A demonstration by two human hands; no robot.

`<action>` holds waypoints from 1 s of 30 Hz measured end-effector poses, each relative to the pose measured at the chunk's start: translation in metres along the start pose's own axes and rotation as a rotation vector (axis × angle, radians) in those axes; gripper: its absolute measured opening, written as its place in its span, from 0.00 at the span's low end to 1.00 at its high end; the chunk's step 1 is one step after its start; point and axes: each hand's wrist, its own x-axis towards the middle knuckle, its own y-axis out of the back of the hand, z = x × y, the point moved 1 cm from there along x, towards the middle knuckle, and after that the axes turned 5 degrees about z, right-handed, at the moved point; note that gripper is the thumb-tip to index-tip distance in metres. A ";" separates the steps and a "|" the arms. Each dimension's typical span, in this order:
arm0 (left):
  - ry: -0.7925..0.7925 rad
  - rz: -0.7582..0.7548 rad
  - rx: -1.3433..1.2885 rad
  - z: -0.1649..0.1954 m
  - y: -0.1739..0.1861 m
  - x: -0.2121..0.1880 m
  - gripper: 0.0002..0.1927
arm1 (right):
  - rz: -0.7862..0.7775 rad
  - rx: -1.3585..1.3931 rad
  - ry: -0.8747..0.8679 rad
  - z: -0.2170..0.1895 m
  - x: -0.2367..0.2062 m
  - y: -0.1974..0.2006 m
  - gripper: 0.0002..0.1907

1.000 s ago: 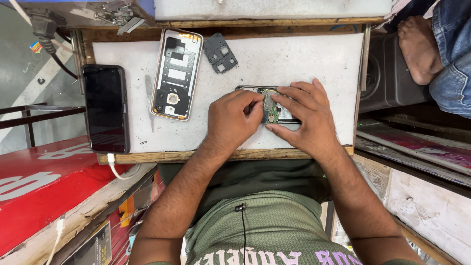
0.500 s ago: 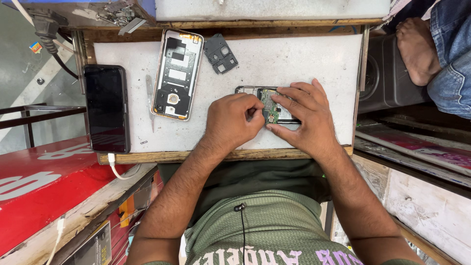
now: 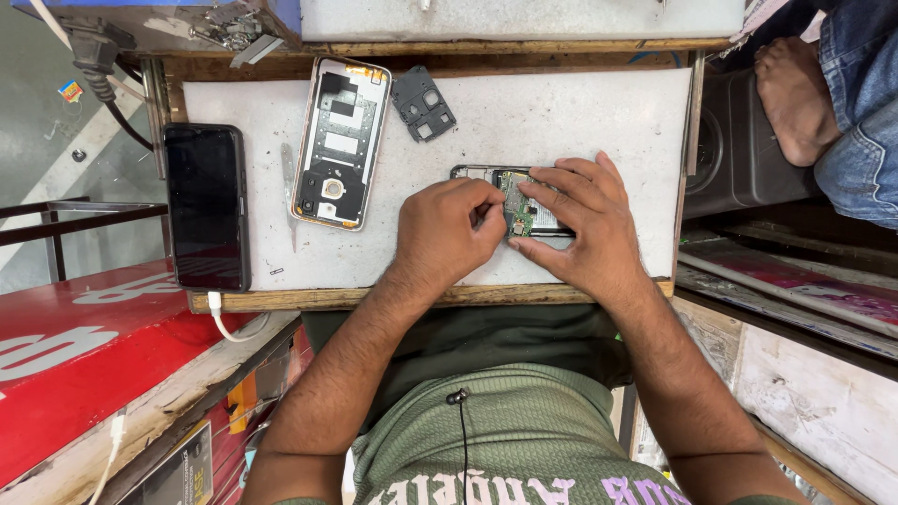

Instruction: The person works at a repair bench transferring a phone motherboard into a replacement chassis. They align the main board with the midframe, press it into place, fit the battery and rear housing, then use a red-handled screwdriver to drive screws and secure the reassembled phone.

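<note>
Near the bench's [image 3: 580, 112] front edge, right of centre, lies an opened phone [image 3: 524, 201], its green circuit board bare. Left hand [image 3: 449, 229] curls fingertips pinched onto the board's left edge; whether it grips a tool cannot be told. Right hand [image 3: 585, 224] spreads flat, pinning the phone. Risk: a slip could scratch the board or shed parts. Farther left lie a back shell [image 3: 339, 140], small black cover [image 3: 423, 103], and dark phone [image 3: 206, 206].

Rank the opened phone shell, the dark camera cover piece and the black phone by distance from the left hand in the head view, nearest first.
From the left hand:
1. Opened phone shell, just to its left.
2. Dark camera cover piece, up at the board's far edge.
3. Black phone, at the board's left end.
</note>
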 end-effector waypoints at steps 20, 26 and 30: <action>-0.089 0.191 0.064 0.008 -0.010 0.001 0.06 | 0.018 0.007 0.019 0.003 -0.002 0.001 0.34; -0.034 0.211 0.006 0.007 -0.012 0.005 0.05 | 0.028 0.015 0.014 0.004 -0.002 0.002 0.33; -0.034 0.178 0.046 0.006 -0.013 0.006 0.05 | 0.026 0.011 0.023 0.004 -0.001 0.001 0.34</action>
